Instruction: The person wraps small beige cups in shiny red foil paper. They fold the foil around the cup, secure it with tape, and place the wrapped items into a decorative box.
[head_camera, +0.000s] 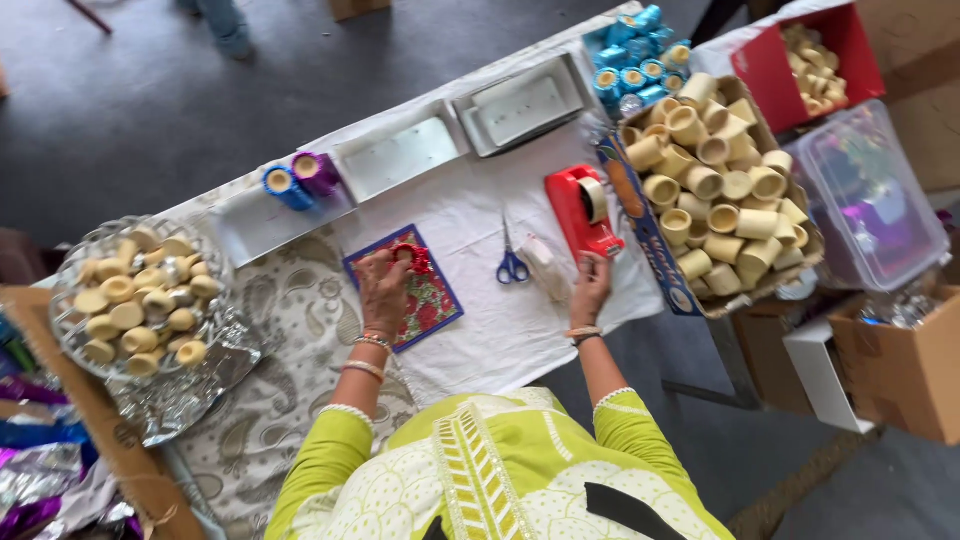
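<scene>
My left hand (383, 292) holds a small cup wrapped in red foil (411, 256), pressing it onto a square sheet of red and blue patterned paper (437, 303) on the white cloth. My right hand (590, 287) reaches to the near end of a red tape dispenser (577, 212), its fingertips pinched where the tape comes off. Between the hands lie blue-handled scissors (512, 262) and a small pale cup on its side (544, 264).
A cardboard box of plain cream cups (715, 185) stands to the right, with blue wrapped cups (640, 60), a red box (815, 60) and a clear plastic tub (870, 195) beyond. White trays (520, 100) line the far edge. A glass bowl of cups (140, 300) sits at the left.
</scene>
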